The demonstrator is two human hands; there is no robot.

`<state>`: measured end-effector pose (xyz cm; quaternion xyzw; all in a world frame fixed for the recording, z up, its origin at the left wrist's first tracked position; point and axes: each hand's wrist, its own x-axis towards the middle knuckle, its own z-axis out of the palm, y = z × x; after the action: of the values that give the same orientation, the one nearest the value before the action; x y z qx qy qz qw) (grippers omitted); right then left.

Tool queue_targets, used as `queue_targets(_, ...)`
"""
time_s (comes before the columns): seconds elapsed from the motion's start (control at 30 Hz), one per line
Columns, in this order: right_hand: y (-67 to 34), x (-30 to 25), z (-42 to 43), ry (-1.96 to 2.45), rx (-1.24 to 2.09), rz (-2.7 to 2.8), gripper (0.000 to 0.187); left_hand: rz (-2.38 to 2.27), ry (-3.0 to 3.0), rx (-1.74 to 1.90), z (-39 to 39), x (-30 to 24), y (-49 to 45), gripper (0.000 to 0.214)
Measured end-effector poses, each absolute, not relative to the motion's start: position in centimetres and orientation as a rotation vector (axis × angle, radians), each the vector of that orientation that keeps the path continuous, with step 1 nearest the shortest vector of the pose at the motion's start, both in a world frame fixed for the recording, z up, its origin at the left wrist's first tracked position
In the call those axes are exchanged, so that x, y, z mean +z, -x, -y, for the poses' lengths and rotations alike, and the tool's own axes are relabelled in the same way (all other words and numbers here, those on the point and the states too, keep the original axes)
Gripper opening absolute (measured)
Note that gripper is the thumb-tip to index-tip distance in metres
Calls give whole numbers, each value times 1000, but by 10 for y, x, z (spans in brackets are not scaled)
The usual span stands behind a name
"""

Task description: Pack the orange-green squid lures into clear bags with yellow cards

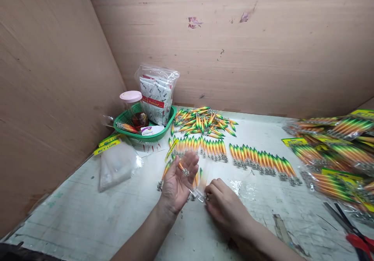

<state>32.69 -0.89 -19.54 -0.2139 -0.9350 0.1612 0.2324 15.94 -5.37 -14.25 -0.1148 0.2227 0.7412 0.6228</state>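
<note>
My left hand (177, 181) is palm up over the worktable, fingers loosely spread, with an orange-green fishing lure (183, 169) lying across the fingers. My right hand (223, 206) rests knuckles up just to its right, fingertips pinched on the bottom edge of a clear plastic bag (201, 183) that stands between the hands with lures showing inside. Another lure (164, 174) lies on the table left of my left hand. Behind the hands lie rows of lures (201, 147) and a loose heap of lures (204, 121).
A green basket (163, 133) with a pink-lidded jar (131, 103) and a bag of sachets (156, 95) stands in the back left corner. Empty yellow-header bags (117, 159) lie left. Packed lure bags (336, 156) pile up right. Red-handled scissors (350, 230) lie at the lower right. Wooden walls enclose the table.
</note>
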Motion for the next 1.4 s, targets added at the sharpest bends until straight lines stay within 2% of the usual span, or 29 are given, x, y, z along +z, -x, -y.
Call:
queue_targets(0.17,-387,-116,3,596,463,2456,14,-571,170,1696,54,-144,-164,29)
queue_targets(0.23,-403,-85,4,544,431,2459,21,-587,145,1677,55,-143,-168,29)
queue_targets(0.37,-394,-61,15,213,500,2651,22,-607,126,1619,58,-141,-175,39)
queue_targets(0.47,-366,-75,22,238,293,2633,16,-602,85,1583,58,-144,-177,38)
queue_targets(0.6,-338,-100,24,313,-101,2493,20,-593,67,1540,58,-151,-179,37)
queue_targets(0.83,-327,-114,23,378,-227,2332,25,-520,20,1571,60,-155,-188,38)
queue_targets(1.0,-332,-114,3,564,74,2069,24,-512,50,1672,60,-144,-172,41)
queue_targets(1.17,-317,-161,-8,546,577,2519,20,-495,36,1819,57,-136,-148,41)
queue_targets(1.23,-307,-183,-3,560,604,2588,24,-503,66,1836,56,-136,-145,39)
queue_targets(1.4,-300,-202,3,638,610,2600,14,-566,99,1814,52,-139,-146,36)
